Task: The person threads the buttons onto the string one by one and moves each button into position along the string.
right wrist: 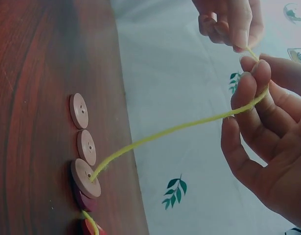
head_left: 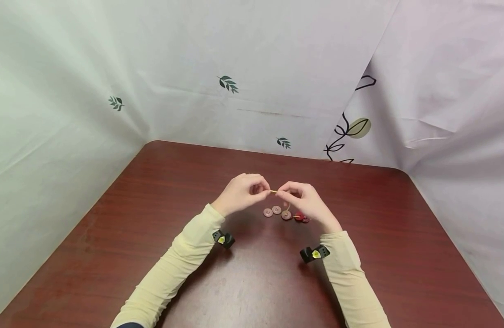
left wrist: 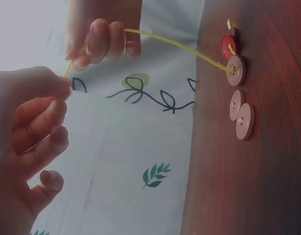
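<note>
A yellow string (right wrist: 174,128) runs from a pinkish-brown button (right wrist: 85,177) on the table up to both hands. My left hand (head_left: 245,193) pinches its end between thumb and forefinger. Close beside it, my right hand (head_left: 302,200) pinches the string too, a short stretch showing between the two hands. The string passes through the pinkish-brown button and on to a red button (left wrist: 228,46) and a darker button (right wrist: 85,200) partly hidden beneath. Two loose pinkish buttons lie next to them, one nearer (left wrist: 245,121) and one closer to the strung button (left wrist: 237,105).
The dark reddish-brown table (head_left: 243,282) has rounded far corners. White cloth (head_left: 186,54) with leaf prints hangs behind it and along both sides. Each wrist bears a black camera on a cream sleeve (head_left: 186,248).
</note>
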Available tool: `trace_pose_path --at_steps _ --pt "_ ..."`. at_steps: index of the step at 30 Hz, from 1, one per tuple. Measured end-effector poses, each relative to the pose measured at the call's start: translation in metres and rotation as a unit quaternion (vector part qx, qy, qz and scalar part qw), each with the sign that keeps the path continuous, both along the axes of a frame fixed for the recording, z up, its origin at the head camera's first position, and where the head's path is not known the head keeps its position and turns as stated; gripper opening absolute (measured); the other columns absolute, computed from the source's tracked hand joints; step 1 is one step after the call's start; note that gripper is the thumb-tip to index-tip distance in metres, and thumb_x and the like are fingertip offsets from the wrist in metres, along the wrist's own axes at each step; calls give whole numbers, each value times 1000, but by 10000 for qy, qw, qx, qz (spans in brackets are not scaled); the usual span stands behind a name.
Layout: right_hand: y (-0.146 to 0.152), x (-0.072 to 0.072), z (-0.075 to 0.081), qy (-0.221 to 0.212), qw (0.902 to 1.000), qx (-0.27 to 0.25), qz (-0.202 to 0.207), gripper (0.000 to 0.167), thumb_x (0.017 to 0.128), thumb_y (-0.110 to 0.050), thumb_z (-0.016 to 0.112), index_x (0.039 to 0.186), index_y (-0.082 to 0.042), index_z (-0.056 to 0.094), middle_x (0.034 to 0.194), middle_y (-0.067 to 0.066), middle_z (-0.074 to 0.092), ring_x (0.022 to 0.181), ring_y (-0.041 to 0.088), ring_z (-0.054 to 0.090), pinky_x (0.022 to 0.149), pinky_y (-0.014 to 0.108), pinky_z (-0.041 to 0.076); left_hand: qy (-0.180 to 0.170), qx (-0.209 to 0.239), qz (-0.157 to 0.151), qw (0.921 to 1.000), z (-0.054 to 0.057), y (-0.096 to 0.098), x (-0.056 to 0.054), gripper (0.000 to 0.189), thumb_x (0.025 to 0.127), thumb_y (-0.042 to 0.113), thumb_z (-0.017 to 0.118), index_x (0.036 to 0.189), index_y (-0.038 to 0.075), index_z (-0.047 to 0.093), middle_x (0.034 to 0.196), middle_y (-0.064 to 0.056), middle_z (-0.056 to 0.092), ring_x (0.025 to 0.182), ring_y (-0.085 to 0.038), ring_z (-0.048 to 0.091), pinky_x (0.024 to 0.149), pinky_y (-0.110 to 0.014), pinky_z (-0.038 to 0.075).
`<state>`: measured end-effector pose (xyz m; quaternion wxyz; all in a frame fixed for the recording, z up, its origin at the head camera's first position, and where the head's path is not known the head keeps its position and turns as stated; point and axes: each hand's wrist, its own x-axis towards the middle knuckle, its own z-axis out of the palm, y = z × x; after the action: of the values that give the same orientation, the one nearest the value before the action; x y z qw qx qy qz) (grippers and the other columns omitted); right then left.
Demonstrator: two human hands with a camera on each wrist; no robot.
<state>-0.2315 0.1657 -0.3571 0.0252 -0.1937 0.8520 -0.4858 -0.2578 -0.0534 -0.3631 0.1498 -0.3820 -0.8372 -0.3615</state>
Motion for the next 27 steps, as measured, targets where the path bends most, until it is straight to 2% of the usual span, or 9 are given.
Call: trace_pose_path --at_steps 4,9,12,15,19,23,27 --pt "2 -1 0 71 10000 -35 -52 16 93 -18 64 96 -2 68 69 17 62 55 7 52 44 23 31 -110 -46 58 9999 0 0 0 4 85 16 71 87 16 68 68 6 58 62 -6 49 60 -20 41" --pt "5 -2 -1 46 9999 -54 -157 15 92 -17 65 95 -2 68 66 9 62 56 8 55 45 22 33 -378 -148 139 9991 -1 0 -1 5 87 20 69 90 16 68 69 7 59 63 -5 49 61 -21 41" --pt "6 -2 0 24 9998 -90 -172 14 92 -17 64 95 -3 68 68 13 61 57 9 57 46 24 37 -661 -241 123 9974 -3 0 -2 6 88 22 67 91 16 68 71 6 60 65 -6 51 63 -22 42" --pt "7 -1 0 4 9998 -98 -175 14 93 -17 64 94 -3 68 70 17 60 57 10 58 47 25 40 -1140 -514 -17 9921 -7 0 -4 12 89 22 66 97 13 67 76 3 62 68 -7 53 65 -22 44" --pt "7 1 2 -89 9997 -89 -214 13 93 -18 64 94 -5 68 69 15 59 56 10 56 46 26 38 -1679 -1107 -177 9794 -18 1 -9 25 89 20 67 109 5 64 80 0 64 72 -7 55 69 -20 46" --pt "8 1 2 -183 9995 -83 -227 16 93 -18 64 96 -3 67 68 14 59 55 11 57 45 24 36 -1767 -1413 -159 9740 -26 5 -10 34 86 21 70 113 2 64 84 -3 65 77 -11 58 73 -24 47" --pt "8 1 3 -195 9997 -22 -176 18 92 -19 65 96 -1 66 67 13 58 56 11 58 47 23 36 -1751 -1640 72 9708 -32 10 -8 37 85 27 72 113 4 66 90 -4 66 84 -16 60 80 -29 49"
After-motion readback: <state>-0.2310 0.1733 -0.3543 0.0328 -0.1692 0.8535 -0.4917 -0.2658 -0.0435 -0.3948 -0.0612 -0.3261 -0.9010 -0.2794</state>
